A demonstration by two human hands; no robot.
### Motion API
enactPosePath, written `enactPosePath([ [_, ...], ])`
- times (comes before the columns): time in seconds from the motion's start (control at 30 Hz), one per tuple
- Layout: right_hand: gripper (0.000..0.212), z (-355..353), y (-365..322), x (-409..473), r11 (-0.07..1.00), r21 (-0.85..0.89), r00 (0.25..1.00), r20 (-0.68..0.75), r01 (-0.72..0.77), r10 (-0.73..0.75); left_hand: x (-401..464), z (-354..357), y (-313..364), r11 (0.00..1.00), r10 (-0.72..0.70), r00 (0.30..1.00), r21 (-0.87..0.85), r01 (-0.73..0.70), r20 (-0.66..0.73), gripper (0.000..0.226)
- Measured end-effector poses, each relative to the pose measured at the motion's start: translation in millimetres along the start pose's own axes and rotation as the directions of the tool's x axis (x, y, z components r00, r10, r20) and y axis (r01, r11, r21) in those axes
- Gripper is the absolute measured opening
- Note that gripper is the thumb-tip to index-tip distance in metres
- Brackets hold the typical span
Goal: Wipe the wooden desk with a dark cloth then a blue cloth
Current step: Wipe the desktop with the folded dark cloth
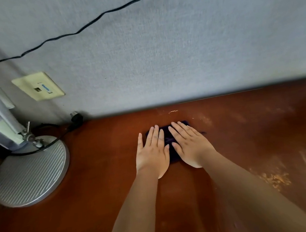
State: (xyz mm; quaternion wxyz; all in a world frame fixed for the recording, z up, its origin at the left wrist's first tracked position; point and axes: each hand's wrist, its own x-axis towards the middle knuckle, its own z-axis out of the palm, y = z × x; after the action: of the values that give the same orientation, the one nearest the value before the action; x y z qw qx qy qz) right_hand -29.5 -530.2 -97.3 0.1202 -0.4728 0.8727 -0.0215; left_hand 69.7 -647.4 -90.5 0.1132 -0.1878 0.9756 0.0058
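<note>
Dark, almost navy fabric shows between and beyond the fingers: the dark cloth (167, 133) lies flat on the reddish wooden bench (105, 170), well to the right of the round ribbed lamp base (32, 172) and a short way in from the grey wall (159, 47). The left hand (152, 152) and the right hand (189, 145) lie side by side on top of it, palms down, fingers straight and spread, pressing rather than clutching; neither hand curls around the fabric. This looks like the first step, the wipe with the dark cloth, in hand. Farther from the lamp base, on the cloth's right, the bench carries pale scuffed or dusty patches (275, 178), and a light fleck (173, 111) sits just beyond the cloth toward the wall, so much of the surface probably awaits a pass. The next move likely calls for steady downward pressure while sliding the cloth toward those patches, keeping it flat so it does not bunch. No blue cloth is in view; that stage has not begun.
</note>
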Motion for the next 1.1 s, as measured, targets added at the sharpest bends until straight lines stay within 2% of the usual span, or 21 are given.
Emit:
enactPosePath([
  [0.17,0.057,-13,15,40,1.0,0.006,0.999,-0.021,-0.024,0.024,46,-9,-9,0.999,-0.016,1.0,0.03,0.016,-0.002,0.057],
  [0.47,0.056,-20,31,79,0.999,-0.01,0.998,-0.042,-0.041,0.041,88,-22,-15,0.998,-0.028,1.0,0.055,0.028,-0.004,0.057],
  [0.7,0.056,-17,15,32,0.997,0.029,0.997,-0.024,-0.072,0.073,46,-18,0,0.999,-0.007,1.0,0.041,0.006,0.029,0.057],
  [0.8,0.06,-10,6,2,0.996,0.048,0.997,-0.008,-0.08,0.081,18,-12,8,1.0,0.01,0.999,0.012,-0.011,0.032,0.057],
  [0.93,0.089,-1,0,-16,0.997,0.045,0.998,-0.021,-0.066,0.067,-2,-4,15,1.0,0.019,1.0,-0.023,-0.019,0.008,0.057],
  [1.1,0.087,0,11,-5,1.0,0.015,0.999,-0.036,-0.012,0.012,5,-4,15,1.0,0.017,1.0,0.001,-0.017,0.003,0.057],
])
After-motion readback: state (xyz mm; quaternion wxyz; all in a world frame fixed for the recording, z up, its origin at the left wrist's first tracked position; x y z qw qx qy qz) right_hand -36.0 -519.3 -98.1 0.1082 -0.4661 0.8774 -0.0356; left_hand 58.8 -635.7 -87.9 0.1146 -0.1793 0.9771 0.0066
